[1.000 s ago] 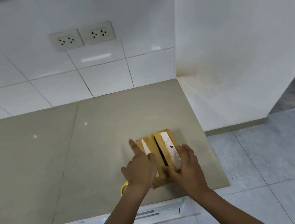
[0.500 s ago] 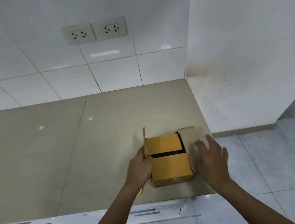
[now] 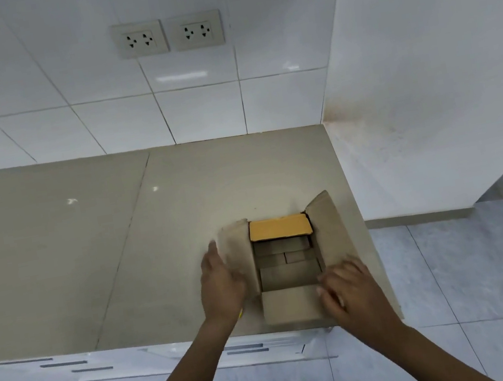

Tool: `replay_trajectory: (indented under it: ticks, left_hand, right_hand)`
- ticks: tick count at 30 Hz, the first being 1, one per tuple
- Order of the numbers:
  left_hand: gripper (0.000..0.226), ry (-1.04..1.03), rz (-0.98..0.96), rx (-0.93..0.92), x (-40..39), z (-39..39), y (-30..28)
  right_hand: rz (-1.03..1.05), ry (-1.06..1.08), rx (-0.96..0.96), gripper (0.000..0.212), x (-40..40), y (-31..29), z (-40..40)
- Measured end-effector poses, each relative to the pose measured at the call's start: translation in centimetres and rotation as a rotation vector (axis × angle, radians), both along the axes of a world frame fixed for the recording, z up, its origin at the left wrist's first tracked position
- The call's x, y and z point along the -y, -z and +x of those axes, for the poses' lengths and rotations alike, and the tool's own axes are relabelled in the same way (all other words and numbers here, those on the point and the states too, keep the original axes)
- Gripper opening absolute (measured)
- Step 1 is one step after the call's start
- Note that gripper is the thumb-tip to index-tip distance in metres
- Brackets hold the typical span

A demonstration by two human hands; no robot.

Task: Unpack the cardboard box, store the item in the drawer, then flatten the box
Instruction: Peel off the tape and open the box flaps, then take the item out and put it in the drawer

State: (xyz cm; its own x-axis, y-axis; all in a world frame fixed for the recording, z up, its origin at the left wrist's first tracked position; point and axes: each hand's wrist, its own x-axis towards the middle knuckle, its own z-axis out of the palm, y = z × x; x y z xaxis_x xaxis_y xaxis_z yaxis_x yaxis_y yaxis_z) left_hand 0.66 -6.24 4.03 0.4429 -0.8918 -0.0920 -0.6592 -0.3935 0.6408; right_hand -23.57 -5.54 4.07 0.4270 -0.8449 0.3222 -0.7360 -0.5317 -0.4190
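Observation:
A small cardboard box (image 3: 331, 237) sits near the front right corner of the beige countertop (image 3: 119, 245). Its flaps are spread: left and right flaps folded outward, the near flap (image 3: 291, 305) lying toward me, the far flap (image 3: 278, 227) still over the opening. Brownish cardboard pieces show inside; I cannot tell what the item is. My left hand (image 3: 222, 285) rests flat against the left flap, fingers apart. My right hand (image 3: 350, 293) lies over the box's near right corner, on the right flap. A bit of something yellow (image 3: 241, 313) peeks out under my left wrist.
White drawer fronts with grey handle slots (image 3: 73, 366) run below the counter's front edge. A tiled wall with two double sockets (image 3: 167, 34) stands behind. A white side wall (image 3: 427, 94) closes the counter on the right. Grey floor tiles lie below.
The outer flaps went from closed to spread wide, and the near inner flap has folded toward me, exposing the inside. Both hands moved outward to the box's sides.

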Motion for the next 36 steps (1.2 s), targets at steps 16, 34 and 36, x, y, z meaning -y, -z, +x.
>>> replay_trajectory:
  ticks: [16,34,36]
  left_hand:
    - [0.142,0.521,0.203,0.160,0.8,-1.4,2.4]
    - [0.129,0.517,0.172,0.147,4.3,-1.6,3.0]
    - [0.129,0.527,0.182,0.164,4.7,-1.4,3.2]
  right_hand:
    - [0.016,0.029,-0.231,0.041,10.2,-1.9,2.4]
    - [0.277,0.001,-0.391,0.061,17.0,1.6,3.4]
    - [0.298,0.048,-0.365,0.061,17.4,1.7,3.9]
